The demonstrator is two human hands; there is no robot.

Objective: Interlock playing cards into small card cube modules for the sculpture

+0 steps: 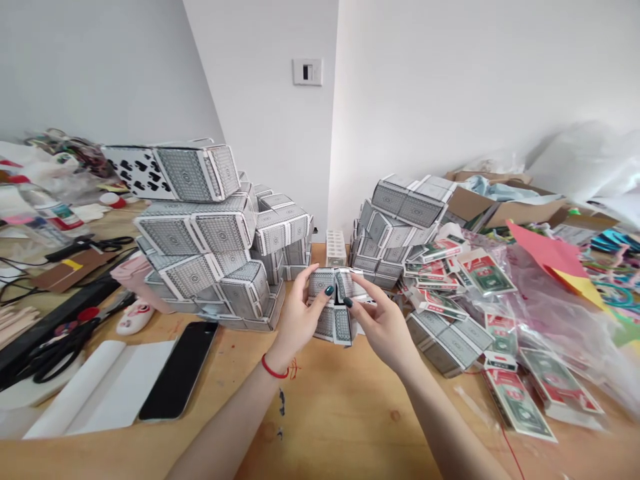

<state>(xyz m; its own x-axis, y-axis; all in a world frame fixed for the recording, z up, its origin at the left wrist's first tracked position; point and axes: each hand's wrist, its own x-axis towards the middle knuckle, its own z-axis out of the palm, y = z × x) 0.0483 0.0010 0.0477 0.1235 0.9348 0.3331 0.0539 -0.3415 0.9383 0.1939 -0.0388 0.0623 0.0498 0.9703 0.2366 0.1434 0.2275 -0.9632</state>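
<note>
Both hands hold a small block of folded playing cards (334, 308) just above the wooden table (330, 413). My left hand (300, 313) grips its left side, thumb on top, with a red string around the wrist. My right hand (377, 320) pinches its right side, the fingertips pressed on the top edge. The cards show a grey patterned back with white borders.
A tall stack of card blocks (210, 233) stands at left and a second stack (400, 223) at right. A black phone (180, 370) and white paper (95, 393) lie at front left, with scissors (55, 347) beyond. Red and green card packs (520, 387) and plastic bags crowd the right.
</note>
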